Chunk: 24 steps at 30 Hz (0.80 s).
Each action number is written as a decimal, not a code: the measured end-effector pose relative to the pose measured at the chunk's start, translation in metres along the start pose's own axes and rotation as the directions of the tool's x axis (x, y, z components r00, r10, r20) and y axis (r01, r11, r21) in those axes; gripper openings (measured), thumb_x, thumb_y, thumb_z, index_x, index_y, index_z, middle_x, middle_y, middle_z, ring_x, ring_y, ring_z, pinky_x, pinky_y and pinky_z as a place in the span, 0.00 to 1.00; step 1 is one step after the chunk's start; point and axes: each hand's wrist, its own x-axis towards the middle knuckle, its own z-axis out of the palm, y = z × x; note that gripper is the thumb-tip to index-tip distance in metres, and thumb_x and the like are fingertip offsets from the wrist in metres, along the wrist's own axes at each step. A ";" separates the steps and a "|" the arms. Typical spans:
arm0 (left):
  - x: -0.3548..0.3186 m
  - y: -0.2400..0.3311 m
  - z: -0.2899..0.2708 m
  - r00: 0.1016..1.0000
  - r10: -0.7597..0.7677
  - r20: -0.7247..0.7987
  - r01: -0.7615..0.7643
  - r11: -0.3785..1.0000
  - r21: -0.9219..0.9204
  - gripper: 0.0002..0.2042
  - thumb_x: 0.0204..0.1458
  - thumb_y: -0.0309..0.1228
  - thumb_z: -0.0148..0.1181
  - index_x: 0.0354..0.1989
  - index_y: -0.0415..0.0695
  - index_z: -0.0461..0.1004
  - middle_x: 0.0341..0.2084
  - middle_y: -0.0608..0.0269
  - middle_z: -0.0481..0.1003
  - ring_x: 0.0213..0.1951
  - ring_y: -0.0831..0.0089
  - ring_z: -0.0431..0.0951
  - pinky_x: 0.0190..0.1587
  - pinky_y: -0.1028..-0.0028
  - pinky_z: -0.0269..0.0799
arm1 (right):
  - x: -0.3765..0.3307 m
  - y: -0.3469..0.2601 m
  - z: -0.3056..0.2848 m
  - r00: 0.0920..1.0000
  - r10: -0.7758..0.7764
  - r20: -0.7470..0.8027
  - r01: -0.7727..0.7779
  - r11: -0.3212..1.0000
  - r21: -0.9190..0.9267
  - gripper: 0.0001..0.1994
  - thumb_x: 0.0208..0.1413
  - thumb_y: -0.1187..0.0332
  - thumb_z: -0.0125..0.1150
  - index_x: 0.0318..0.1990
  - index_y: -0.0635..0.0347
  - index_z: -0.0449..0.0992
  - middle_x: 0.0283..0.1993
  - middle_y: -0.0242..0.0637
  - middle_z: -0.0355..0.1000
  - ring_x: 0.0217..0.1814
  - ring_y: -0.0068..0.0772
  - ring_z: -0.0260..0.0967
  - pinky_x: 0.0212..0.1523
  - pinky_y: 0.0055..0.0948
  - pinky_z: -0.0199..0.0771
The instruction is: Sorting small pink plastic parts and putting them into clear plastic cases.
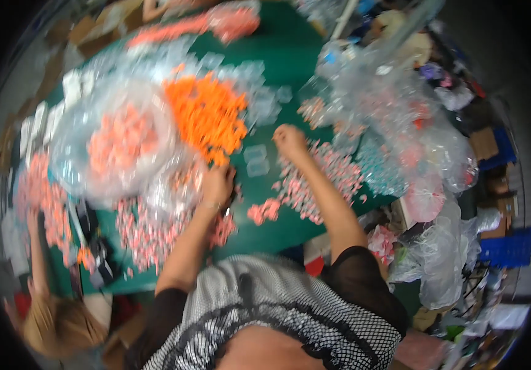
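The right hand's [291, 143] fingers were bent inward above the green table top [253, 237]; blur prevented me from telling whether they pinched anything. The left hand [218, 185] stood at the near end of a heap of bright orange small pieces [207, 111]; its fingertips were indistinct, and I could not tell whether they were spread or pressed together.

Between the two hands lay a clear plastic two-part tray [257, 161], flat, to the right of the left fingers and nearer the wearer than the right fingers, slightly to their left. Its long axis ran roughly away from the wearer. It was near both hands and appeared to touch neither; which was nearer could not be settled.

Just beyond the right fingers, toward the wearer and rightward, spread a pile of pink and grey small pieces [321, 179], with a small pink cluster [263, 211] off its left side. Bare green surface surrounded the tray, bounded by the orange heap leftward and more clear plastic trays [262, 102] farther out. A clear plastic bag [176, 185] crowded the left hand's outer side, restricting room there.
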 end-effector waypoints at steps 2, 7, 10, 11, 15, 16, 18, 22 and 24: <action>0.005 0.002 -0.002 1.000 0.022 -0.016 -0.025 0.983 -0.180 0.08 0.49 0.30 0.60 0.32 0.38 0.73 0.27 0.49 0.75 0.31 0.56 0.76 0.35 0.65 0.70 | -0.020 -0.026 -0.016 0.992 -0.109 -0.055 0.115 0.987 0.114 0.03 0.47 0.69 0.59 0.30 0.55 0.76 0.29 0.41 0.73 0.30 0.42 0.72 0.31 0.40 0.72; 0.010 0.011 0.021 0.999 0.008 0.040 0.003 0.965 -0.262 0.06 0.45 0.30 0.60 0.30 0.43 0.75 0.27 0.53 0.75 0.32 0.54 0.76 0.36 0.62 0.71 | -0.064 -0.054 -0.008 0.987 -0.053 0.149 0.032 0.990 0.138 0.04 0.45 0.70 0.63 0.31 0.54 0.76 0.28 0.34 0.73 0.30 0.37 0.72 0.32 0.38 0.68; 0.008 0.015 0.029 1.000 0.012 0.008 -0.010 0.974 -0.227 0.05 0.45 0.30 0.60 0.29 0.44 0.76 0.27 0.54 0.73 0.32 0.55 0.75 0.35 0.61 0.71 | -0.073 -0.059 0.001 0.986 -0.079 0.148 0.073 0.996 0.041 0.05 0.45 0.69 0.63 0.31 0.52 0.76 0.27 0.29 0.73 0.32 0.34 0.72 0.37 0.38 0.63; 0.008 0.018 0.031 1.000 0.026 -0.008 -0.027 0.979 -0.204 0.05 0.45 0.30 0.60 0.29 0.44 0.76 0.27 0.55 0.72 0.32 0.56 0.75 0.35 0.61 0.71 | -0.075 -0.060 0.002 0.987 -0.110 0.120 0.112 0.994 -0.010 0.04 0.45 0.69 0.63 0.30 0.52 0.76 0.27 0.28 0.73 0.33 0.35 0.71 0.38 0.39 0.61; 0.004 0.023 0.037 1.000 0.031 0.003 -0.031 0.994 -0.110 0.04 0.45 0.30 0.59 0.28 0.44 0.75 0.27 0.55 0.70 0.31 0.55 0.74 0.34 0.61 0.71 | -0.082 -0.071 0.006 0.980 -0.183 0.081 0.196 0.957 -0.215 0.04 0.45 0.69 0.63 0.30 0.50 0.76 0.29 0.28 0.72 0.38 0.36 0.68 0.41 0.41 0.57; 0.004 0.023 0.038 1.000 0.024 -0.001 -0.024 0.993 -0.112 0.04 0.45 0.30 0.59 0.28 0.44 0.75 0.27 0.55 0.70 0.31 0.55 0.74 0.34 0.61 0.71 | -0.083 -0.072 0.007 0.978 -0.187 0.088 0.202 0.955 -0.215 0.04 0.45 0.69 0.63 0.30 0.50 0.76 0.29 0.28 0.72 0.38 0.36 0.68 0.41 0.41 0.57; 0.005 0.023 0.038 1.000 0.012 -0.001 -0.012 0.996 -0.088 0.06 0.45 0.31 0.59 0.29 0.43 0.75 0.27 0.55 0.70 0.32 0.55 0.74 0.35 0.61 0.71 | -0.083 -0.070 0.009 0.968 -0.250 0.033 0.249 0.925 -0.286 0.04 0.45 0.69 0.63 0.30 0.50 0.76 0.32 0.29 0.70 0.41 0.36 0.66 0.43 0.42 0.55; 0.004 0.022 0.038 1.000 0.023 0.013 -0.022 0.994 -0.107 0.08 0.45 0.32 0.61 0.30 0.43 0.74 0.27 0.55 0.70 0.32 0.55 0.74 0.36 0.61 0.71 | -0.080 -0.060 0.012 0.961 -0.276 0.023 0.273 0.927 -0.259 0.04 0.45 0.68 0.63 0.30 0.49 0.77 0.33 0.31 0.69 0.43 0.36 0.65 0.44 0.42 0.54; 0.004 0.021 0.035 0.997 0.072 0.022 -0.069 0.991 -0.117 0.11 0.44 0.32 0.61 0.36 0.43 0.73 0.28 0.55 0.70 0.33 0.55 0.74 0.37 0.61 0.71 | -0.078 -0.058 0.012 0.964 -0.258 0.060 0.264 0.933 -0.244 0.04 0.46 0.69 0.61 0.31 0.49 0.77 0.34 0.31 0.70 0.42 0.36 0.66 0.45 0.42 0.55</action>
